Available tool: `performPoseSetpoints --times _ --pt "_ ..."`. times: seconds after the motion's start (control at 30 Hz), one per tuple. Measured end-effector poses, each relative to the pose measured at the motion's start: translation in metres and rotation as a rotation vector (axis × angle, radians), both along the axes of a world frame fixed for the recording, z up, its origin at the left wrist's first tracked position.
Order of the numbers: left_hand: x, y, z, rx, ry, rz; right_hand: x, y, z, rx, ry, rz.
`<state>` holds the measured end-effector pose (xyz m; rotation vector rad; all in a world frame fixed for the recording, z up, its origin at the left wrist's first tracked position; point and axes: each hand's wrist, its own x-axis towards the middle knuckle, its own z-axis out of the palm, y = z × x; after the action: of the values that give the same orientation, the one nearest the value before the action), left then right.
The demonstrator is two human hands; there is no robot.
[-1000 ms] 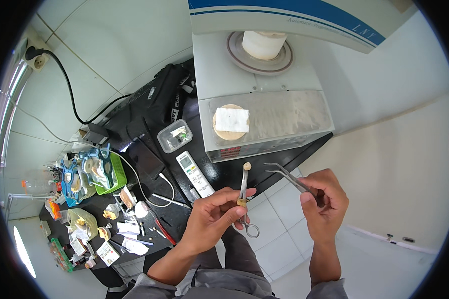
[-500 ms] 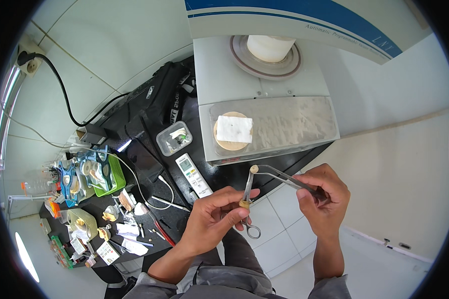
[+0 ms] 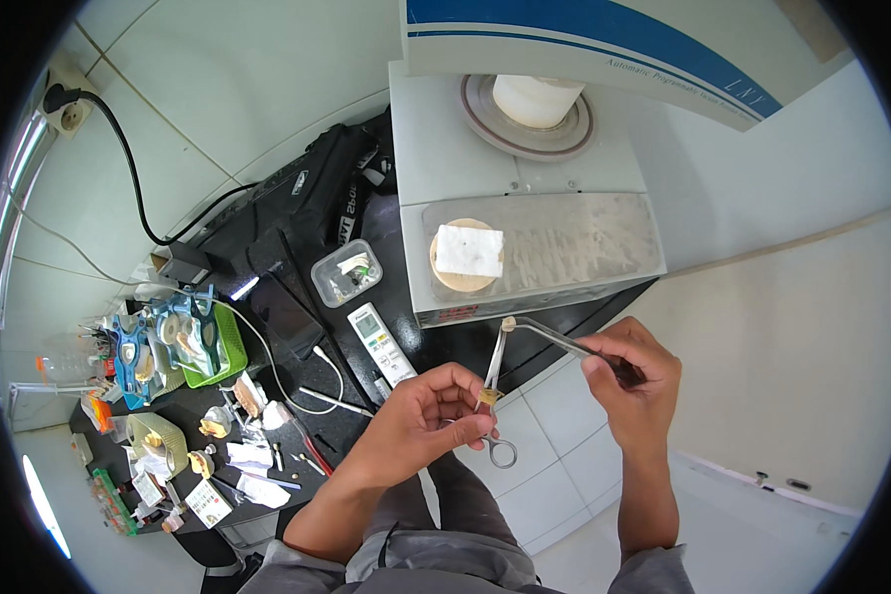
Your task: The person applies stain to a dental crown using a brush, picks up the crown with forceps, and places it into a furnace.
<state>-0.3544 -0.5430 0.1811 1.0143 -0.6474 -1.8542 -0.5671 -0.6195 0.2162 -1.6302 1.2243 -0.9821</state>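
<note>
My left hand [image 3: 434, 416] is closed on a ring-handled clamp [image 3: 496, 358], held upright with its jaws pointing away from me. A yellowish band wraps the clamp near my fingertips, and a finger ring shows below my hand. At the jaw tips sits a small beige, tooth-like piece [image 3: 508, 324]. From the other side, my right hand [image 3: 636, 374] pinches a pair of bent metal tweezers [image 3: 556, 338]. Their angled tips reach the small piece and seem to touch it; whether they grip it is too small to tell.
Ahead stands a white machine [image 3: 614, 158] with a round plate and white cylinder. On its front ledge a white pad [image 3: 469, 250] lies on a round beige disc. The black table [image 3: 307, 436] holds a remote control [image 3: 381, 345], a clear box [image 3: 346, 272], a green basket [image 3: 230, 346] and several dental models.
The tweezers' two arms, visibly apart earlier, now look closer together. Both hands have shifted slightly, the right one a little to the left. The small piece stays at the clamp's tips.
</note>
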Motion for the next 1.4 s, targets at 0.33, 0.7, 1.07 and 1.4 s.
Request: performPoseSetpoints --times 0.33,0.7,1.07,1.4 --pt "0.011 -0.003 -0.008 0.019 0.07 -0.164 0.0 -0.01 -0.001 0.215 -0.182 -0.086" --pt "-0.049 0.068 -0.108 0.104 -0.192 -0.204 0.015 -0.099 0.017 -0.009 -0.208 -0.411" --pt "-0.075 0.098 -0.142 0.001 -0.302 -0.118 0.039 -0.145 -0.01 -0.105 -0.245 -0.413" --pt "-0.071 0.101 -0.137 0.038 -0.315 -0.125 0.035 -0.165 -0.006 -0.044 -0.287 -0.384"
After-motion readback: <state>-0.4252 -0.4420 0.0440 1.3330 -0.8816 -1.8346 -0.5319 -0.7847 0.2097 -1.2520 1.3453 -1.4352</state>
